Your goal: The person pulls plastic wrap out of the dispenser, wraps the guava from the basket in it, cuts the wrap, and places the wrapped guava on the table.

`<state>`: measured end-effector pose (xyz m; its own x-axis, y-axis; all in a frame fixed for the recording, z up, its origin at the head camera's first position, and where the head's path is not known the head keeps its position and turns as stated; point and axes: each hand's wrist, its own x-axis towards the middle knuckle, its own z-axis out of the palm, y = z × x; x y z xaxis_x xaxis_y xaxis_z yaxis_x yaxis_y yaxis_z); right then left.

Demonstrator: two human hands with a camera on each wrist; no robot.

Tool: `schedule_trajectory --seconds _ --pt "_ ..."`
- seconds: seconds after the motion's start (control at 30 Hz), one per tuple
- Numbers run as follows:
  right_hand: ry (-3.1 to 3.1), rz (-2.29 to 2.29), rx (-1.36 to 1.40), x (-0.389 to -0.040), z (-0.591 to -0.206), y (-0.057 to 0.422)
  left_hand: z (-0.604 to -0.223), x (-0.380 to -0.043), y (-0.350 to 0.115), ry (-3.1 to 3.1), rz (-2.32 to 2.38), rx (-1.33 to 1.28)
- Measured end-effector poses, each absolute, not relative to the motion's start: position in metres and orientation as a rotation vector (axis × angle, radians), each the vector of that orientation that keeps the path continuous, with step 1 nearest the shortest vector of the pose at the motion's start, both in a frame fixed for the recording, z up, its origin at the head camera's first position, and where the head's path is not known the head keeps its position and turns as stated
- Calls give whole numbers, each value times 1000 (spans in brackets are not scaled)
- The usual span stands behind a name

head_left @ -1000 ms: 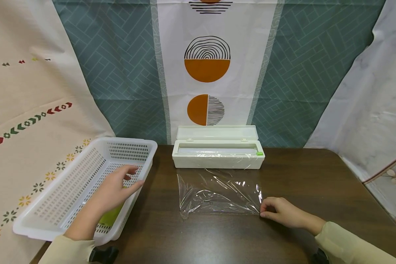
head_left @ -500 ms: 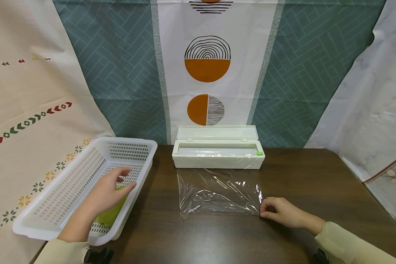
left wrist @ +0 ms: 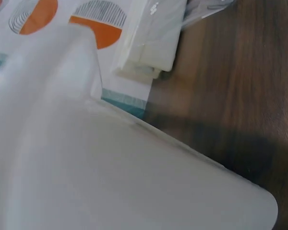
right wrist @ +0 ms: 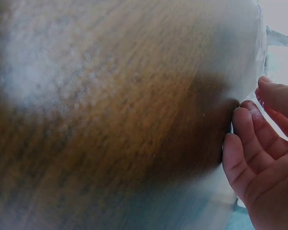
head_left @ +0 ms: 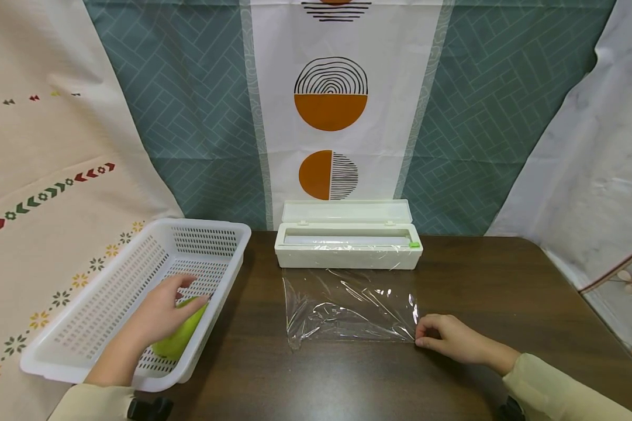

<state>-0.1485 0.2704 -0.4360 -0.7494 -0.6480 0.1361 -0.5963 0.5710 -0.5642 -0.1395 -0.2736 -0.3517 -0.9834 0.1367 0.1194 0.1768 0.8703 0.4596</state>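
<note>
In the head view, my left hand (head_left: 160, 313) is inside the white slotted plastic basket (head_left: 237, 257), above a yellow-green, rounded object (head_left: 181, 336), perhaps a fruit. Its thumb and fingers are spread apart; whether they touch the object cannot be seen. The basket's outer wall (left wrist: 134, 167) fills the left wrist view and hides that hand. My right hand (head_left: 452, 339) pinches the near right corner of a sheet of cling film (head_left: 347, 310) between thumb and index finger. The film runs over the table from an open white dispenser box (head_left: 347, 257); its roll shows inside.
A green slider (head_left: 414, 245) sits at the right end of the dispenser's front edge. Behind the dispenser hangs a patterned cloth (head_left: 331, 134). The dark wooden table (head_left: 358, 380) stretches between the basket and my right arm.
My left hand has moved left and toward me, down into the basket, and more of the yellow-green object shows. The right hand and the cling film have stayed put.
</note>
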Motion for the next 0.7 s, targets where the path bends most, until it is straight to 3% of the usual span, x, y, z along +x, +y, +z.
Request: schedule_trajectory --seconds 0.7 --pt "2699 -915 -1034 -147 -435 270 -364 -140 -293 -3244 -737 -103"
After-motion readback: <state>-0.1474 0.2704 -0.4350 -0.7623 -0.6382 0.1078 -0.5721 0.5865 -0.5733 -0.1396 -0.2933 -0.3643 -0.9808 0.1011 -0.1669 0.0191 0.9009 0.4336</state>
